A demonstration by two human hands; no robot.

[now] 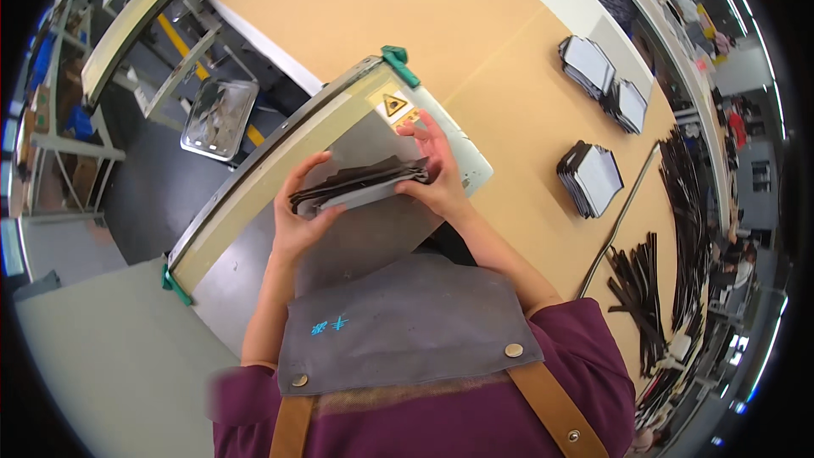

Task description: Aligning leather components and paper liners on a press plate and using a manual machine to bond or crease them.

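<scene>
Between my two hands is a bundle of thin dark pieces with a pale grey side (360, 180), seen mostly edge-on, its layers slightly fanned. My left hand (297, 214) is closed on its left end, with the thumb along the near side and fingers on the far side. My right hand (437, 171) grips the right end, thumb beneath and some fingers raised. Both hands are over a grey metal plate (246, 259) with a long cream bar (275, 131) along its far-left edge. A yellow warning label (393, 105) lies just beyond my right fingers.
On the tan table (475, 25), to the right, sit several stacks of pale, dark-edged pieces (599, 180). Black strips (640, 293) lie in heaps near the right edge, beside a thin dark rod (615, 233). Green clamps (400, 66) cap the bar's ends. A clear bin (219, 123) stands lower left.
</scene>
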